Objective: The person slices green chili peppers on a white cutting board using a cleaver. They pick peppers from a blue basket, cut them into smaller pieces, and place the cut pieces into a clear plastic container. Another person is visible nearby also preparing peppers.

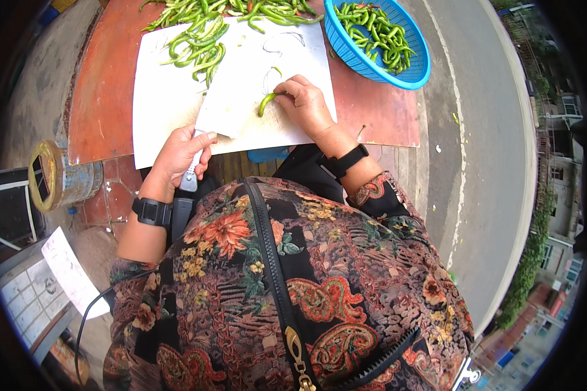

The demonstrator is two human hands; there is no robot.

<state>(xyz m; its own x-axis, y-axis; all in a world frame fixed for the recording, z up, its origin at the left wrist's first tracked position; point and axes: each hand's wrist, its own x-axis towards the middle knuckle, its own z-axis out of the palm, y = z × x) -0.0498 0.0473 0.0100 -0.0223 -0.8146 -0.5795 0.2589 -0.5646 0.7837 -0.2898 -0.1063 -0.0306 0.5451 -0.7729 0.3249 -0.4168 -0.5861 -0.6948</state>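
My left hand [182, 151] grips the handle of a broad-bladed kitchen knife [188, 177]. Its wide, pale blade [227, 105] lies over a white cutting board [161, 112] and nearly blends with it. Between the fingertips of my right hand [303, 100] is a curved green chili pepper [265, 105], held just above or on the board to the right of the blade. A small green pepper piece [277, 71] lies beyond those fingers. To the left of the blade's far end rests a cluster of slit green peppers [200, 46].
More green peppers [269, 10] are heaped along the board's far edge. A blue plastic basket [340, 54] of whole peppers stands at the far right of the reddish tabletop [105, 97]. A metal drum [80, 171] is left of the table; a road [484, 127] runs along the right.
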